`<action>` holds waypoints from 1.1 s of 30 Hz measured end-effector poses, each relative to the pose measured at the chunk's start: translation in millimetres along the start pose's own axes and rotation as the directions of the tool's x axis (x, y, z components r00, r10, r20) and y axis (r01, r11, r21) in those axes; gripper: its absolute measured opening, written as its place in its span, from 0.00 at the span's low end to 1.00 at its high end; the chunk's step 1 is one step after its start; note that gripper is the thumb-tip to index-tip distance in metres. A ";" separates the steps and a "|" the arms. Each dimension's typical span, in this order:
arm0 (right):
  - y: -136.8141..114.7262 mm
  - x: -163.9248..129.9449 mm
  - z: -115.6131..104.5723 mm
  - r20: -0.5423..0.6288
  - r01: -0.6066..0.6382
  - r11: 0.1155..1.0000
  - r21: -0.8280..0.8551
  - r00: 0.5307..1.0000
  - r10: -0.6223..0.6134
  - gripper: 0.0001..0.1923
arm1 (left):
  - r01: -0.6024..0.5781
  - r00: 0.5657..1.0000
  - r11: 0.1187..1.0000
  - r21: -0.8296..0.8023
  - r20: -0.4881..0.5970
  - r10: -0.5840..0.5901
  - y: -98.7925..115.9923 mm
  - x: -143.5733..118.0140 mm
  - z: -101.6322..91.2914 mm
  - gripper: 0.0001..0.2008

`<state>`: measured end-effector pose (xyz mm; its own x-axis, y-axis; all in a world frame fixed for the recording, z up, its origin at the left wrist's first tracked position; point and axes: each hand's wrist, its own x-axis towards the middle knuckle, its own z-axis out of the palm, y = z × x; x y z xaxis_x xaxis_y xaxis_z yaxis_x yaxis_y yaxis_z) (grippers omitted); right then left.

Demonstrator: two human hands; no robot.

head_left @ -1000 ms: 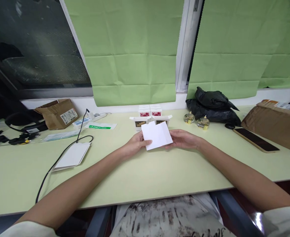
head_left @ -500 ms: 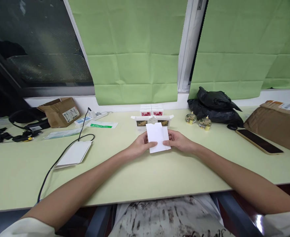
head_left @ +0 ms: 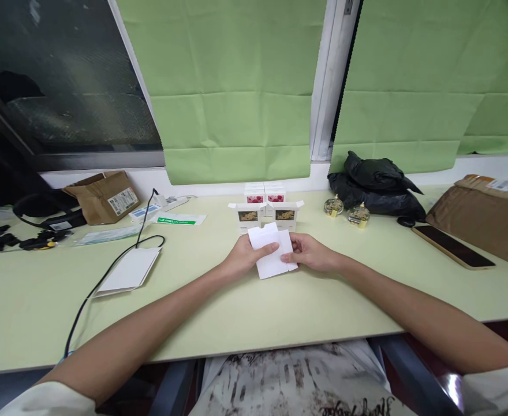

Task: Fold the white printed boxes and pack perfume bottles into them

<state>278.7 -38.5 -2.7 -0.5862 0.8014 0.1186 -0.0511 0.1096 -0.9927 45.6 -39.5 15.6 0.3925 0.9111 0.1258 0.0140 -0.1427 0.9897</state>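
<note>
Between my two hands is a white folded piece of thin card [head_left: 269,263], held tilted above the table. My left hand [head_left: 246,254] grips its left side, thumb pressed flat across the front. My right hand [head_left: 312,252] pinches the right edge, where a narrow flap shows. The fingers behind the card are mostly hidden. Just beyond stand two small white boxes with a dark picture, the left box [head_left: 249,217] and the right box [head_left: 285,215], their top flaps spread. Behind them are white boxes with a red picture [head_left: 275,198].
Two round gold-and-glass bottles [head_left: 358,215], black plastic bags [head_left: 377,188], a phone [head_left: 453,247] and a large brown parcel [head_left: 483,219] lie to the right. On the left are a white folded card [head_left: 130,270], a black cable [head_left: 93,286] and an open cardboard box [head_left: 107,197].
Both hands have brought the white card slightly down and left. It is tilted more, and the left thumb has slid further across its front.
</note>
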 end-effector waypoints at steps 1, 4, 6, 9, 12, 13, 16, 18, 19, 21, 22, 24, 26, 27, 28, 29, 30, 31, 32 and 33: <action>0.8 -0.3 2.8 0.024 -0.006 1.000 0.001 1.000 0.006 0.24 | 0.005 0.999 1.000 -0.026 -0.051 -0.006 0.2 -0.1 1.0 0.27; 2.3 -0.9 10.1 0.045 0.000 1.000 -0.003 0.999 0.000 0.23 | 0.020 0.988 0.993 -0.117 -0.150 -0.037 -0.3 -0.1 2.5 0.26; 2.5 -1.2 12.9 0.036 0.002 1.000 -0.009 0.999 -0.001 0.23 | 0.034 0.985 0.987 -0.157 -0.160 -0.059 -0.8 -0.2 2.9 0.25; 2.6 -1.8 13.6 0.034 -0.003 1.000 -0.012 0.999 0.003 0.23 | 0.048 0.983 0.982 -0.185 -0.164 -0.079 -0.8 -0.3 3.3 0.25; 2.1 -2.5 11.5 0.045 -0.010 0.999 -0.040 0.999 0.011 0.23 | 0.062 0.977 0.984 -0.167 -0.193 -0.094 0.2 0.1 4.0 0.26; 1.7 -2.7 10.5 0.042 -0.014 0.998 -0.065 0.999 0.017 0.22 | 0.070 0.974 0.985 -0.156 -0.202 -0.101 0.6 0.5 4.2 0.26; -0.2 -3.3 8.2 -0.008 -0.029 0.990 -0.140 1.000 0.028 0.22 | 0.087 0.971 0.986 -0.145 -0.207 -0.117 0.9 1.5 4.5 0.27; -1.4 -3.3 8.0 -0.039 -0.026 0.988 -0.150 0.999 0.020 0.24 | 0.093 0.973 0.982 -0.165 -0.193 -0.125 0.6 1.9 4.4 0.28; -1.9 -3.0 8.2 -0.050 -0.017 0.989 -0.144 0.999 0.009 0.24 | 0.096 0.976 0.979 -0.182 -0.175 -0.128 0.5 2.0 4.2 0.28; -2.5 -2.0 8.3 -0.082 0.014 0.990 -0.137 0.996 -0.026 0.25 | 0.108 0.985 0.969 -0.221 -0.106 -0.134 0.0 1.8 3.5 0.28; -2.6 -1.2 7.9 -0.110 0.033 0.990 -0.141 0.993 -0.049 0.25 | 0.118 0.989 0.965 -0.232 -0.061 -0.136 -0.3 1.7 3.0 0.29; -2.7 0.1 5.7 -0.183 0.067 0.984 -0.166 0.978 -0.098 0.25 | 0.148 0.989 0.966 -0.214 0.025 -0.146 -1.4 1.7 2.1 0.29; -2.7 0.6 1.7 -0.248 0.079 0.978 -0.195 0.960 -0.127 0.25 | 0.161 0.986 0.975 -0.156 0.064 -0.153 -2.8 2.2 1.5 0.29; -2.7 0.4 -0.7 -0.261 0.071 0.977 -0.200 0.958 -0.123 0.25 | 0.155 0.987 0.980 -0.125 0.062 -0.148 -3.5 2.5 1.3 0.29; -2.8 0.1 -3.3 -0.249 0.050 0.978 -0.201 0.963 -0.101 0.25 | 0.142 0.989 0.985 -0.100 0.046 -0.138 -4.0 2.8 1.4 0.29; -2.8 -0.4 -5.8 -0.218 0.023 0.980 -0.199 0.974 -0.068 0.26 | 0.125 0.992 0.989 -0.083 0.024 -0.124 -4.3 3.0 1.5 0.28; -3.0 -1.0 -8.0 -0.175 -0.004 0.980 -0.198 0.984 -0.031 0.26 | 0.110 0.994 0.991 -0.073 0.005 -0.110 -4.4 3.0 1.9 0.28; -3.3 -1.4 -9.8 -0.130 -0.027 0.980 -0.198 0.991 0.001 0.26 | 0.100 0.995 0.993 -0.066 -0.006 -0.101 -4.2 2.8 2.3 0.28; -3.6 -1.7 -11.0 -0.097 -0.041 0.979 -0.198 0.995 0.023 0.26 | 0.093 0.995 0.994 -0.063 -0.011 -0.094 -3.8 2.4 2.8 0.28; -4.1 -1.9 -11.6 -0.079 -0.048 0.979 -0.199 0.996 0.033 0.26 | 0.086 0.996 0.994 -0.059 -0.010 -0.087 -3.4 1.8 3.2 0.28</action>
<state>289.3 -33.7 1.5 -0.5215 0.8488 0.0875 0.1388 0.1855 -0.9728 49.2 -38.6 12.3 0.3807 0.9239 0.0398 -0.0069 -0.0402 0.9992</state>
